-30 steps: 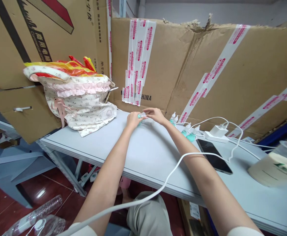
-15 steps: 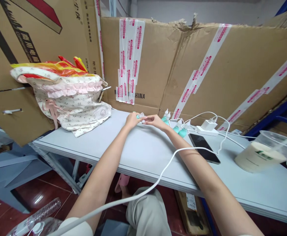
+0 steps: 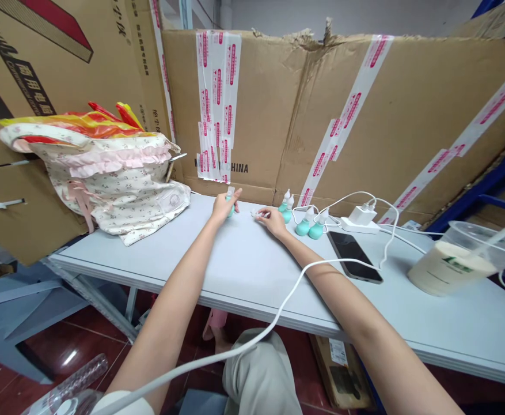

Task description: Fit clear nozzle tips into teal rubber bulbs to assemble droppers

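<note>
My left hand [image 3: 223,206] is wrapped round a small teal bulb bottle [image 3: 230,203] with a pale tip, held upright near the table's far edge. My right hand [image 3: 270,219] rests on the grey table [image 3: 243,265] to its right, fingers pinched on a tiny white piece [image 3: 255,214]. Several more teal bulb bottles [image 3: 306,223] with white tips stand in a row just right of that hand.
A floral cloth bag [image 3: 118,178] with coloured plastic inside sits at the left. A black phone [image 3: 352,255], a white charger [image 3: 358,217] with cables, and a lidded drink cup [image 3: 459,262] lie to the right. Taped cardboard walls [image 3: 364,115] close the back.
My hands have come apart: the left lifted the teal bottle upright, the right drew away to the right with a small white piece. The view shifted rightward.
</note>
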